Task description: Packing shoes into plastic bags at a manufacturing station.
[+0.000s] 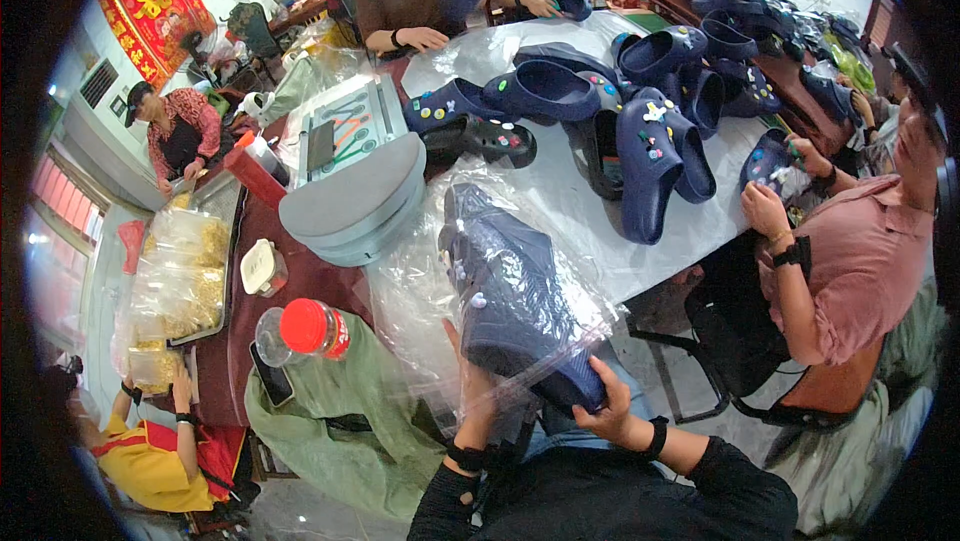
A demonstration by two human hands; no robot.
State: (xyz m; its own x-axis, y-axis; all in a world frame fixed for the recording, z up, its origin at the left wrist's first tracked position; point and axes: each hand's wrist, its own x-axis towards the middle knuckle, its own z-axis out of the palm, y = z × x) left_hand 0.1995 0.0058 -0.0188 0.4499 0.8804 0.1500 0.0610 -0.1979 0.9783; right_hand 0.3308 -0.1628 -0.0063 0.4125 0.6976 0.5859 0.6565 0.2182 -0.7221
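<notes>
A pair of navy blue clogs (510, 286) with small charms lies partly inside a transparent plastic bag (410, 281), tilted in front of me. My right hand (612, 413) is closed around the clogs' near end at the bag's mouth, thumb on top. On the other side, my left hand (472, 376) holds the bag's edge against the clogs; the film and the clogs cover most of its fingers. Beyond the bag, a black clog (480, 139) with charms rests on the table, beside a heap of navy clogs (650, 156).
Left of the bag stands a grey case (350, 196). Nearer are a red-lidded jar (315, 329), a phone (270, 376) and green cloth (340, 441). A co-worker in pink (850, 271) handles a clog at right; others sit across the table (590, 271). A chair (740, 381) stands right.
</notes>
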